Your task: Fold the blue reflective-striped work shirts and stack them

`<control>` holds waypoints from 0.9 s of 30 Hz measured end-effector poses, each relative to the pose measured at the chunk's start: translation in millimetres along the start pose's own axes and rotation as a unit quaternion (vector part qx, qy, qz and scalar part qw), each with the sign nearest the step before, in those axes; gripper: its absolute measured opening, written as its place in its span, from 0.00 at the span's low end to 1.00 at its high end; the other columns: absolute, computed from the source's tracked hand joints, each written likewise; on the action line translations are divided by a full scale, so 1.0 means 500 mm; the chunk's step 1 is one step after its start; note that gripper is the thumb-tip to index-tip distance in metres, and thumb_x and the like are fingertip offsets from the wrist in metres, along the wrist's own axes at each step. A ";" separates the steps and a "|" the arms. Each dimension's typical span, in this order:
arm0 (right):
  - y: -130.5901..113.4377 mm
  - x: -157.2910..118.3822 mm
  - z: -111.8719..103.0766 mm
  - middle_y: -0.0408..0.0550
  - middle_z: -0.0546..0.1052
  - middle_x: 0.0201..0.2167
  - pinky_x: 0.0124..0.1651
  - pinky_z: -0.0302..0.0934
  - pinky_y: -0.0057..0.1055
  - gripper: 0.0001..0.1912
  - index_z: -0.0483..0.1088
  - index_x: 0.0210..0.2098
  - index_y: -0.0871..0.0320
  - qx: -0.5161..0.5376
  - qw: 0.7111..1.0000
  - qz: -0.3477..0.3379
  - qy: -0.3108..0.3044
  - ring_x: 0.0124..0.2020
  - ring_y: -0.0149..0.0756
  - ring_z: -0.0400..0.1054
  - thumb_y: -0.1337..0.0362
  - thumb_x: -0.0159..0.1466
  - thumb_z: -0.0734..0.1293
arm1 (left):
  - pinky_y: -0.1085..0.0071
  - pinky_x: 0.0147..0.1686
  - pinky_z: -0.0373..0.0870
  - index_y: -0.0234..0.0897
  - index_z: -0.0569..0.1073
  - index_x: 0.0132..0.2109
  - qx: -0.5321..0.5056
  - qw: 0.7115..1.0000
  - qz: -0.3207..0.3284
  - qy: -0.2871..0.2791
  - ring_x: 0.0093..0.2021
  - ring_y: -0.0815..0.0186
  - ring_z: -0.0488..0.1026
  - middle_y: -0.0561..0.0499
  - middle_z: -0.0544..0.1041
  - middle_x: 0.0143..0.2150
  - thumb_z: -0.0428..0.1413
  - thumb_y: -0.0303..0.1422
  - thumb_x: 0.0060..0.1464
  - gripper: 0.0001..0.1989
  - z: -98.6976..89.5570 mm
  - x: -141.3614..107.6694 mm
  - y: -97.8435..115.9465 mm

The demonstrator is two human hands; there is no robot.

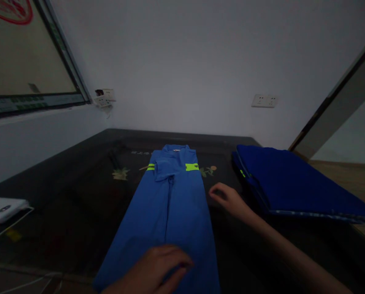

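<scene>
A blue garment (pixel 185 204), like a work coverall or a jacket with trousers, lies lengthwise on the dark table. Its collar points to the wall, its sleeve is folded over the chest, and yellow-green strips (pixel 191 167) cross it. My left hand (pixel 160 267) hovers over the lower part, slightly blurred, with fingers bent and a gap between thumb and fingers. Beside the garment's right edge is my right hand (pixel 228 198), fingers curved and thumb a little apart from them. Nothing shows in either hand; whether the left touches the cloth I cannot tell.
A stack of folded darker blue cloth (pixel 292 179) rests at the table's right side. At the left are a white device (pixel 6 210) and its cable. The dark, glossy table (pixel 78 171) meets a wall with sockets (pixel 265 101); a window (pixel 29 57) is at the upper left.
</scene>
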State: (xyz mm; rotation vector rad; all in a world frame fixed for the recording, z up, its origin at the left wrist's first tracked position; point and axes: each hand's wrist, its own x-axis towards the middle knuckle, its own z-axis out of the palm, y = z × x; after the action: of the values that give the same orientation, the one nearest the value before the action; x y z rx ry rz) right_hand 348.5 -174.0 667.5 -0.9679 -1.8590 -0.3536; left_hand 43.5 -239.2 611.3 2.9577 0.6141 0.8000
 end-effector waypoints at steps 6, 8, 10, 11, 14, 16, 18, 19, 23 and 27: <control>0.048 0.243 0.029 0.51 0.78 0.43 0.48 0.63 0.31 0.12 0.73 0.44 0.58 -0.137 0.985 0.106 0.016 0.45 0.37 0.71 0.69 0.64 0.61 | 0.45 0.64 0.48 0.42 0.61 0.64 0.228 0.951 0.200 -0.066 0.69 0.51 0.51 0.42 0.58 0.68 0.49 0.43 0.63 0.25 0.040 0.199 -0.040; 0.044 0.283 0.062 0.54 0.75 0.50 0.53 0.61 0.34 0.15 0.71 0.51 0.58 -0.167 0.980 0.110 0.018 0.52 0.39 0.69 0.67 0.66 0.60 | 0.43 0.64 0.47 0.43 0.60 0.65 0.238 0.942 0.218 -0.088 0.70 0.51 0.48 0.42 0.56 0.69 0.45 0.45 0.65 0.25 0.052 0.219 -0.068; 0.040 0.301 0.102 0.55 0.70 0.58 0.60 0.55 0.40 0.18 0.68 0.55 0.56 -0.181 0.979 0.089 0.007 0.59 0.43 0.63 0.62 0.67 0.60 | 0.44 0.65 0.47 0.44 0.58 0.66 0.228 0.941 0.228 -0.101 0.70 0.52 0.47 0.43 0.55 0.69 0.42 0.45 0.65 0.25 0.056 0.225 -0.088; 0.042 0.305 0.122 0.55 0.67 0.60 0.63 0.49 0.46 0.20 0.67 0.58 0.56 -0.198 0.977 0.079 -0.006 0.62 0.45 0.59 0.59 0.68 0.59 | 0.45 0.65 0.47 0.44 0.58 0.66 0.223 0.941 0.232 -0.103 0.70 0.53 0.47 0.44 0.55 0.70 0.42 0.45 0.66 0.26 0.057 0.227 -0.096; 0.069 0.308 0.161 0.57 0.59 0.66 0.66 0.33 0.59 0.26 0.60 0.63 0.57 -0.263 0.960 0.087 -0.042 0.67 0.48 0.49 0.53 0.70 0.54 | 0.44 0.65 0.47 0.48 0.56 0.67 0.222 0.936 0.253 -0.104 0.70 0.54 0.45 0.47 0.52 0.71 0.42 0.45 0.65 0.26 0.060 0.231 -0.112; 0.100 0.313 0.166 0.57 0.55 0.67 0.65 0.29 0.62 0.28 0.56 0.65 0.58 -0.287 0.949 0.118 -0.051 0.68 0.48 0.46 0.52 0.71 0.51 | 0.43 0.64 0.48 0.50 0.56 0.67 0.227 0.931 0.265 -0.104 0.70 0.55 0.45 0.48 0.51 0.71 0.43 0.43 0.66 0.24 0.066 0.237 -0.122; 0.130 0.325 0.158 0.55 0.53 0.68 0.65 0.28 0.64 0.28 0.54 0.66 0.57 -0.294 0.944 0.141 -0.058 0.69 0.49 0.44 0.52 0.71 0.49 | 0.42 0.64 0.48 0.51 0.56 0.67 0.226 0.930 0.267 -0.108 0.70 0.55 0.45 0.49 0.51 0.71 0.43 0.41 0.66 0.24 0.072 0.241 -0.130; 0.142 0.333 0.153 0.54 0.52 0.68 0.64 0.28 0.65 0.29 0.54 0.66 0.57 -0.295 0.942 0.148 -0.061 0.69 0.50 0.41 0.52 0.71 0.49 | 0.42 0.64 0.47 0.51 0.56 0.67 0.221 0.932 0.265 -0.111 0.70 0.55 0.44 0.49 0.51 0.71 0.43 0.40 0.66 0.23 0.074 0.243 -0.132; 0.172 0.382 0.137 0.53 0.56 0.67 0.63 0.35 0.66 0.27 0.58 0.64 0.56 -0.288 0.944 0.157 -0.041 0.69 0.54 0.38 0.51 0.70 0.53 | 0.43 0.65 0.45 0.51 0.55 0.67 0.164 0.948 0.245 -0.118 0.70 0.56 0.46 0.50 0.52 0.71 0.45 0.41 0.65 0.25 0.063 0.243 -0.122; 0.190 0.456 0.124 0.57 0.62 0.63 0.62 0.50 0.44 0.24 0.59 0.63 0.62 -0.269 0.952 0.147 -0.002 0.64 0.45 0.52 0.61 0.70 0.54 | 0.59 0.64 0.56 0.42 0.60 0.64 0.109 0.978 0.173 -0.051 0.67 0.61 0.55 0.46 0.60 0.67 0.48 0.40 0.64 0.24 0.026 0.251 -0.110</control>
State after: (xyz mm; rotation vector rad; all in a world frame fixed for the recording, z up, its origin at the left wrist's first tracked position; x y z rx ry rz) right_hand 332.8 31.0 817.5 -1.5927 -1.6129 -0.6953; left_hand 128.9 -140.1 654.2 3.3380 0.1918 0.6249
